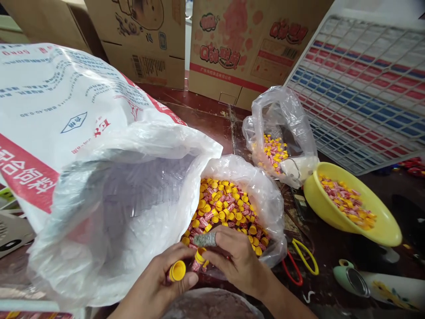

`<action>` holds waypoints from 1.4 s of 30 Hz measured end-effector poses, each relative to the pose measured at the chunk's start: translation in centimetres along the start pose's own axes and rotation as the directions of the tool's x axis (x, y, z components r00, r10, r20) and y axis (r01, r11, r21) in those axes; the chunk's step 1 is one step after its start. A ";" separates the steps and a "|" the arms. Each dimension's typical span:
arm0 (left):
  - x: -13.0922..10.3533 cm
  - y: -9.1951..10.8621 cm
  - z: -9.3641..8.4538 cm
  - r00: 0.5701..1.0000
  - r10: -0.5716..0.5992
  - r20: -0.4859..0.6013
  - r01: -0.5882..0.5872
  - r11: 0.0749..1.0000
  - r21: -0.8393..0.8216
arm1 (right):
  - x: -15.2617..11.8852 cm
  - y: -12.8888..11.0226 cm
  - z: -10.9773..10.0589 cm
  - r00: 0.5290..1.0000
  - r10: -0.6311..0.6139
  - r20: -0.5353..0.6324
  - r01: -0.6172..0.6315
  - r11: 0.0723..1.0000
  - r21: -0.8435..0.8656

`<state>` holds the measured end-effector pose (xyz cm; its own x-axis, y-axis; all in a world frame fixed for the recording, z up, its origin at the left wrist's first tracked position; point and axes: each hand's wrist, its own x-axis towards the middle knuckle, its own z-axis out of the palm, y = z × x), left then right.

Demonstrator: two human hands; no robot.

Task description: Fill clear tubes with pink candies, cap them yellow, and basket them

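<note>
My left hand (152,277) is closed around a small tube with a round yellow end (177,270), its hollow side facing up. My right hand (237,257) pinches another small piece with a yellow ring top (199,255) and a pink-and-white patterned body. A grey-green wrap (205,239) covers one finger of that hand. Just beyond both hands, a clear plastic bag (265,186) holds many of the same yellow-and-pink pieces (229,204). Left of it gapes a large white woven sack (109,75) with a clear plastic liner (133,239).
A second clear bag (299,115) and a yellow bowl (381,232) hold similar pieces at right. Red scissors-like loops (294,272) and yellow ones (307,257) lie near a pale cup (352,279). Cardboard boxes (252,84) and a white wire rack (358,88) stand behind.
</note>
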<state>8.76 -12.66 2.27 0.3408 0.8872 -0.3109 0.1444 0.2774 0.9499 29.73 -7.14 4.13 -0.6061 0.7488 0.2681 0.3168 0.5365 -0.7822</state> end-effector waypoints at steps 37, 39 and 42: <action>10.3 -0.8 -11.1 0.976 0.210 0.059 -0.040 -0.090 0.995 | -3.7 8.0 -0.7 0.984 0.172 0.041 -0.095 0.713 -0.695; 9.9 -1.2 -11.2 0.977 0.194 0.086 -0.065 -0.110 0.992 | -3.8 8.3 0.0 0.983 0.162 0.085 -0.047 0.672 -0.739; 9.6 -1.7 -11.2 0.978 0.184 0.099 -0.080 -0.106 0.991 | -3.9 8.6 0.6 0.985 0.155 0.071 -0.049 0.657 -0.752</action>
<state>1.38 -0.47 -1.93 0.4515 0.8824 -0.1323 0.8782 -0.4657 -0.1088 34.37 -5.64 -3.97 -0.6000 0.7934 0.1028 0.7868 0.6084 -0.1041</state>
